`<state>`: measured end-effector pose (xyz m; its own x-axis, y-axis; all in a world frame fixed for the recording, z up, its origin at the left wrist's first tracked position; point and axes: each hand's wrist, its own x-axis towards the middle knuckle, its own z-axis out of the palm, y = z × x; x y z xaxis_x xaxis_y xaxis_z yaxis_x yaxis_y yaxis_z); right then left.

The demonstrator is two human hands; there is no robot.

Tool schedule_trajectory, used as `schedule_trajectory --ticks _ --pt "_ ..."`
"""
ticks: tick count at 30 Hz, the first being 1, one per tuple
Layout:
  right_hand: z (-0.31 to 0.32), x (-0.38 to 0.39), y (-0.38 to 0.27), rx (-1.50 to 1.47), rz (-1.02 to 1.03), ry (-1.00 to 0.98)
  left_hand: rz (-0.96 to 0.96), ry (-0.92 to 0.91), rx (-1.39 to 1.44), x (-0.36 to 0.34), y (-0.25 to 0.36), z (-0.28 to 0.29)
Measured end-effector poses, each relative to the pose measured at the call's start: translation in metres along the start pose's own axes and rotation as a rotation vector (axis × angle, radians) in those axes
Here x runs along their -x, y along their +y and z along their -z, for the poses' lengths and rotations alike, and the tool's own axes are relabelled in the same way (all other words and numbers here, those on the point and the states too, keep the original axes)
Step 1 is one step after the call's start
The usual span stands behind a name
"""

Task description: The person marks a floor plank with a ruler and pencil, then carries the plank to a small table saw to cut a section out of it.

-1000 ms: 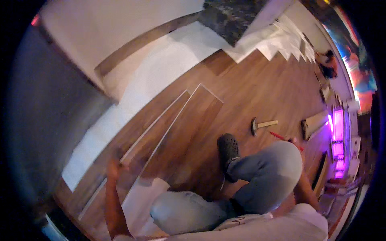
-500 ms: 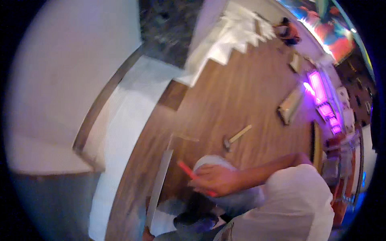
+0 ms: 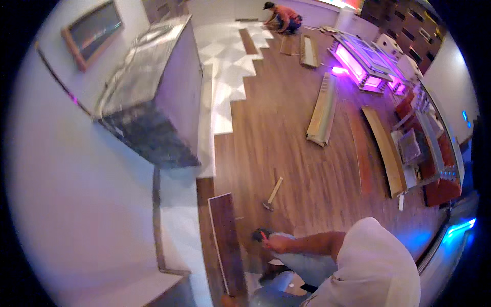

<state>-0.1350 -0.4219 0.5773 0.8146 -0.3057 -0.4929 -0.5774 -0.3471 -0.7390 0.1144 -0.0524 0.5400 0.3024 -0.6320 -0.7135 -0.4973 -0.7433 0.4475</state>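
My right hand [image 3: 275, 243] grips a slim red tool [image 3: 264, 238] above my bent leg, beside my dark shoe. Low in view, my left hand [image 3: 229, 300], only partly visible, holds the near end of a dark wood-look plank [image 3: 226, 238], which has a pale edge and lies lengthwise at my left. A hammer [image 3: 273, 193] with a wooden handle lies on the wood-look floor [image 3: 263, 128] beyond my right hand. A white underlay strip [image 3: 181, 225] runs left of the plank.
A stone-topped counter [image 3: 138, 97] stands left beside white underlay [image 3: 225, 71]. A co-worker [image 3: 286, 20] in orange crouches at the far end. Long cardboard boxes [image 3: 322, 107] lie mid-floor. Glowing purple units [image 3: 358, 61] and red furniture [image 3: 440, 189] line the right.
The view has swung up and toward the room's far end. My right hand came forward from beside my knee with the red tool. The plank at my left now points more straight ahead.
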Motion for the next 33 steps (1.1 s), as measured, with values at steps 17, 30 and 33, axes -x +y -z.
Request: schedule_trajectory --ticks 17,30,33 --pt "0.058 0.381 -0.233 -1.186 0.068 0.436 -0.351 -0.285 0.246 0.291 0.526 0.213" --pt "0.002 0.595 -0.21 -1.024 -0.254 1.095 -0.351 -0.503 0.382 0.298 0.573 -0.073" --pt "-0.003 0.672 -0.171 -0.981 -0.228 1.13 -0.062 -0.905 0.345 0.301 0.597 -0.143"
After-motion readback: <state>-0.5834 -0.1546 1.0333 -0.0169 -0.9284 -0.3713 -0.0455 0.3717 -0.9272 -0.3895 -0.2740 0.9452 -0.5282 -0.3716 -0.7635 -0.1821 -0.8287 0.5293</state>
